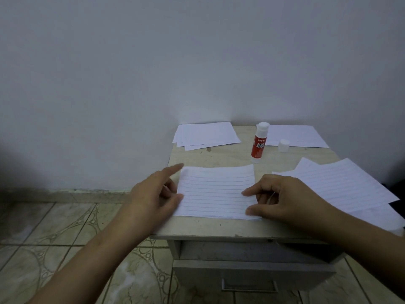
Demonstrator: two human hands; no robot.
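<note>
A lined white sheet lies flat near the front of a small table. My left hand is at the sheet's left edge. Its thumb touches that edge, and its index finger points straight out past the far left corner. My right hand covers the sheet's right edge, index fingertip and thumb tip pressed on the paper and the other fingers curled in. A red and white glue stick stands uncapped behind the sheet. Its white cap stands to the right of it.
A stack of white sheets lies at the back left corner, with one sheet at the back right. More lined sheets overlap at the right edge. A drawer hangs half open below the tabletop. Tiled floor is to the left.
</note>
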